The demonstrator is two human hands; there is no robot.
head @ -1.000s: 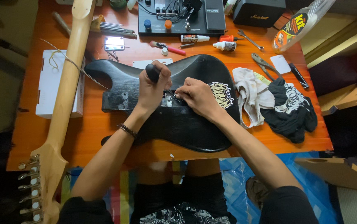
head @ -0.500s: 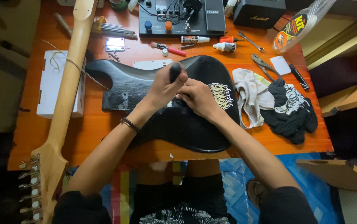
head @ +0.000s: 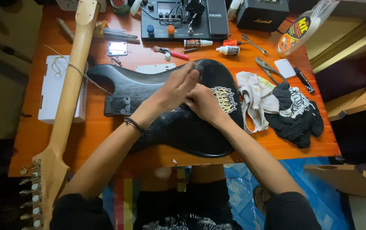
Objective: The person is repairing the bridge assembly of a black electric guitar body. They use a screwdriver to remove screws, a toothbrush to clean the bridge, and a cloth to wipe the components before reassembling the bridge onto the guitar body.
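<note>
The black guitar body (head: 178, 123) lies mid-bench (head: 97, 132) beneath both hands. The left hand (head: 178, 85) pinches a small dark object, blurred, at 12 o'clock; the right hand (head: 204, 104) curls closed just beside it, its grasp hidden.

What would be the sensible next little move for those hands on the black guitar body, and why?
Probably bring the left hand, which grips a dark-handled tool, back down beside the right hand. The right hand rests on the middle of the black guitar body, while the left is lifted and blurred above it, so the tool seems off its spot.
</note>
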